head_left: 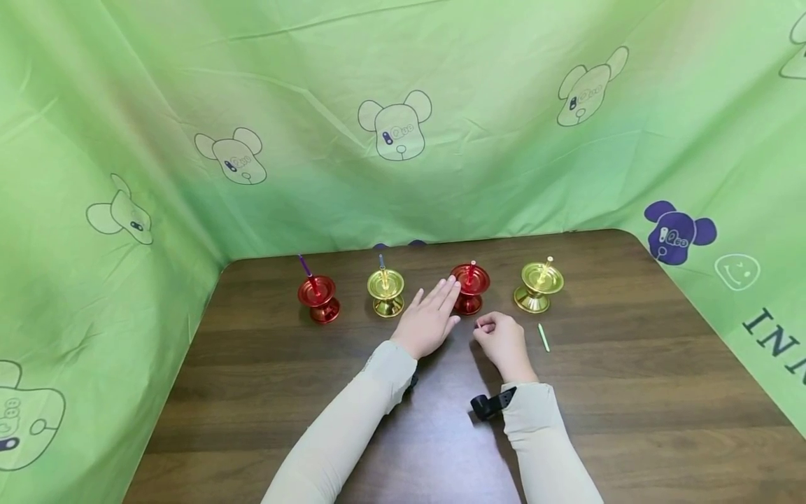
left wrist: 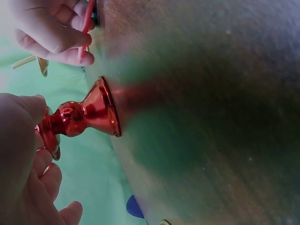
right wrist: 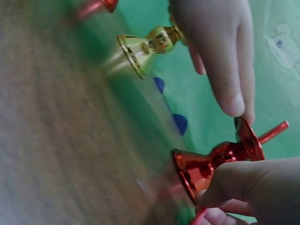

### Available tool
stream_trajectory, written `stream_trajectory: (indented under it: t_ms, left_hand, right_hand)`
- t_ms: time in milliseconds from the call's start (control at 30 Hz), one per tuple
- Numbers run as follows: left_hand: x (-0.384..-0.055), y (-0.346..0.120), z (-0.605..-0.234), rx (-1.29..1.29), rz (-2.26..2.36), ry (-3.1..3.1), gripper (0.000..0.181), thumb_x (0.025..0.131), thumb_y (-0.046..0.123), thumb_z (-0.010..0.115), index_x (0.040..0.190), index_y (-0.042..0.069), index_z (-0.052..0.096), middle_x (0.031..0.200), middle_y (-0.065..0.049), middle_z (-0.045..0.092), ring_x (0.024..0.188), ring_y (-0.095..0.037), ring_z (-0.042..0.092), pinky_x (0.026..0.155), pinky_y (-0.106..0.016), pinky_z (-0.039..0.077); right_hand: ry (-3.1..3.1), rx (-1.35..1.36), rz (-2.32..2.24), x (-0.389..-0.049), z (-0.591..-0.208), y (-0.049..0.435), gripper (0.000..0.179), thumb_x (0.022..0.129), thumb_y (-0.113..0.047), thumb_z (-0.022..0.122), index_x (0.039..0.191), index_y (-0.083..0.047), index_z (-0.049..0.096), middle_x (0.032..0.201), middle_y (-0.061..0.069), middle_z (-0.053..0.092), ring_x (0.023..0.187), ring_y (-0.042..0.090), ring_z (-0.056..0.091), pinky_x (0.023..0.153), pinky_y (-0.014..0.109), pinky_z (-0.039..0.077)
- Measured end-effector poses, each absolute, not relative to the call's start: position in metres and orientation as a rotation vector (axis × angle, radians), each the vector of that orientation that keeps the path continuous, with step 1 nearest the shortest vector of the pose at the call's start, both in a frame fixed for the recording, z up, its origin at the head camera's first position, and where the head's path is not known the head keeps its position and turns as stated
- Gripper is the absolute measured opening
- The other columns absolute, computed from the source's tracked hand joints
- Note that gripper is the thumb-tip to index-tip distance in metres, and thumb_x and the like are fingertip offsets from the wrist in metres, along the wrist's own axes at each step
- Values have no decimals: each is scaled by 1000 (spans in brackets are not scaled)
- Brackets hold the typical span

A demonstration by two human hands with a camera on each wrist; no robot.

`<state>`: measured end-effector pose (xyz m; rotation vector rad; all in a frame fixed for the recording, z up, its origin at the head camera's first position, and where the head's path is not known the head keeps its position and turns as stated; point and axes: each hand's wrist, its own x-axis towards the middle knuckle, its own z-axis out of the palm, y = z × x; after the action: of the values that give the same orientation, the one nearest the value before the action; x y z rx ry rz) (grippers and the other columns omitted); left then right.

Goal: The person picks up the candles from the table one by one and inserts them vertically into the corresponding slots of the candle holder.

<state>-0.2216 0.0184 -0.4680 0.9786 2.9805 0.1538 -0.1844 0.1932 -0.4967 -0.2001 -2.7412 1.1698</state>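
Note:
In the head view my left hand [head_left: 427, 323] lies with straight, spread fingers, the fingertips at the left rim of a shiny red candle holder [head_left: 471, 281]. That holder stands upright on its flared base, and a short red tube [right wrist: 275, 131] rises from its dish. My right hand [head_left: 504, 341] is just in front of it, low over the table. Thumb and fingers there pinch a thin red candle [left wrist: 87, 23], mostly hidden by the hand in the head view. To the right of this hand a thin green candle [head_left: 543, 337] lies on the table.
Left of my hands stand a gold holder [head_left: 386, 285] with a blue candle [head_left: 382, 262] and a red holder [head_left: 317, 292] with a purple candle [head_left: 305, 266]. Another gold holder [head_left: 539, 280] is at the right. Green printed cloth [head_left: 302, 203] hangs behind the wooden table [head_left: 264, 392].

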Motion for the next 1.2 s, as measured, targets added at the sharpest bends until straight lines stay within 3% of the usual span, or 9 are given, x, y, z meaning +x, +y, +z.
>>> stream_trajectory:
  t_ms: [233, 533, 767, 967, 1200]
  left_hand:
    - [-221, 18, -467, 980, 175, 2978, 65, 110, 41, 38, 164, 14, 15, 170, 0, 11, 155, -15, 13, 123, -45, 21]
    - [-221, 17, -466, 980, 162, 2968, 65, 110, 42, 37, 164, 15, 14, 170, 0, 11, 155, -14, 12, 123, -45, 21]
    - [-223, 16, -468, 999, 195, 2968, 65, 110, 40, 39, 164, 14, 15, 170, -1, 12, 155, -15, 14, 122, -47, 23]
    - [-224, 17, -469, 1002, 161, 2978, 66, 109, 41, 40, 164, 15, 15, 170, 0, 13, 155, -14, 14, 123, -45, 22]
    - [-224, 18, -467, 1002, 120, 2965, 67, 109, 42, 40, 164, 15, 13, 169, 1, 13, 155, -14, 12, 123, -46, 22]
  right_hand:
    - [-2665, -237, 1434, -186, -490, 205, 21, 84, -1, 62, 101, 7, 71, 78, 10, 70, 57, 7, 63, 50, 21, 49]
    - [-2512, -228, 1701, -187, -484, 212, 22, 91, 4, 60, 109, 16, 66, 87, 17, 71, 65, 5, 65, 59, 17, 53]
    - [-2445, -234, 1798, -186, -481, 214, 23, 94, 4, 61, 112, 18, 64, 86, 15, 71, 66, 5, 66, 62, 17, 55]
    - [-2429, -212, 1794, -186, -480, 214, 25, 95, 3, 61, 115, 17, 63, 97, 28, 70, 69, 5, 67, 64, 16, 54]
    - [-2414, -209, 1745, -185, -479, 212, 23, 96, 3, 61, 115, 15, 65, 105, 31, 68, 73, 3, 67, 66, 15, 54]
